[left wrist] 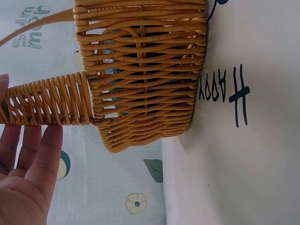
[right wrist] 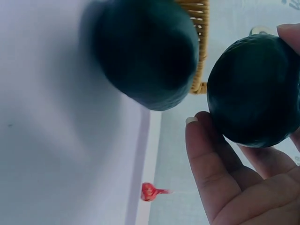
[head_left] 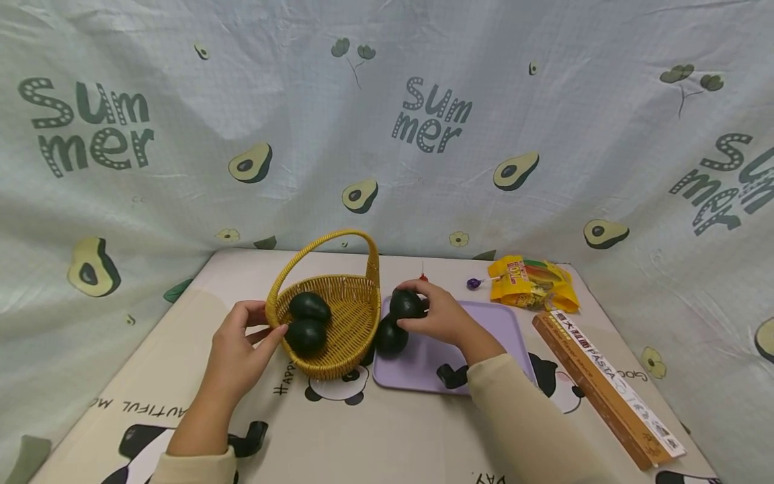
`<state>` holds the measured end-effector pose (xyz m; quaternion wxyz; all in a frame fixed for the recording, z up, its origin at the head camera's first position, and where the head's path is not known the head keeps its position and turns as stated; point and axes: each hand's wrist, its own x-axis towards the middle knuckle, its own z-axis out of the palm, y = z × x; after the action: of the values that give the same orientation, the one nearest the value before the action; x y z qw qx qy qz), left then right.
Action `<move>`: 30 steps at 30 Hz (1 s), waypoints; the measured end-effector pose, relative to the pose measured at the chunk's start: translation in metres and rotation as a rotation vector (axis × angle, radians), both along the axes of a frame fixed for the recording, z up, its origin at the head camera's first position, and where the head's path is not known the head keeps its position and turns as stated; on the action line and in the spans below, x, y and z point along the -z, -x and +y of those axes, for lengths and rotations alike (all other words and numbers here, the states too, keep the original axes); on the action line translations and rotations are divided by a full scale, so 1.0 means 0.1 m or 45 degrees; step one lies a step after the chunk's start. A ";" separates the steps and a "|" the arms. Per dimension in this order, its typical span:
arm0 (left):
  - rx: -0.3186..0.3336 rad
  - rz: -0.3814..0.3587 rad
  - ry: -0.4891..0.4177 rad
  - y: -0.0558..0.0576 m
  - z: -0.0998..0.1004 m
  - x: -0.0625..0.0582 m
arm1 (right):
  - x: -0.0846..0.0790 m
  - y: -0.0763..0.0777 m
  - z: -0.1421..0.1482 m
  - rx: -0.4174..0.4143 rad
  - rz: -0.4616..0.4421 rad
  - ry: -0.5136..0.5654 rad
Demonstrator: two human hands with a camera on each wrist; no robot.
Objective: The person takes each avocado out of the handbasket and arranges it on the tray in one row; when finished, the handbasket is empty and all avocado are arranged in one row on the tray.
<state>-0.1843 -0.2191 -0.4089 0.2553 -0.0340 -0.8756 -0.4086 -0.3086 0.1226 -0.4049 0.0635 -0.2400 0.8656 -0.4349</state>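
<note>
My left hand [head_left: 242, 353] grips the base of the handle on a yellow wicker basket [head_left: 357, 316], with thumb and fingers on opposite sides of the woven band [left wrist: 51, 101]. Inside the basket, toward its left side, lie two dark green avocados, one [head_left: 310, 306] behind the other [head_left: 306, 337]. A third avocado [head_left: 406, 304] is held between the thumb and fingers of my right hand [head_left: 444, 319], raised over the left side of a purple tray [head_left: 498, 329]. Another avocado [right wrist: 147, 51] rests at the tray's left edge, just below the held one.
Behind the tray are a red lollipop [head_left: 423, 277] and a purple lollipop [head_left: 474, 284]. A yellow candy bag [head_left: 532, 282] lies at the back right. Along the right side stretches a long brown pasta box [head_left: 605, 390]. A printed curtain [head_left: 417, 202] hangs behind the table.
</note>
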 end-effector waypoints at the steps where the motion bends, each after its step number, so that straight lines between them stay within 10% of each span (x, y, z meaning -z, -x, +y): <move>1: 0.000 0.001 0.000 0.00 0.00 0.00 | 0.02 0.00 0.01 0.006 0.000 -0.004; 30: 0.001 0.010 0.003 0.00 0.00 0.01 | 0.23 -0.05 0.23 0.124 -0.042 -0.092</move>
<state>-0.1839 -0.2190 -0.4095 0.2586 -0.0361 -0.8751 -0.4074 -0.3037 0.1455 -0.4279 0.0653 -0.1881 0.8901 -0.4099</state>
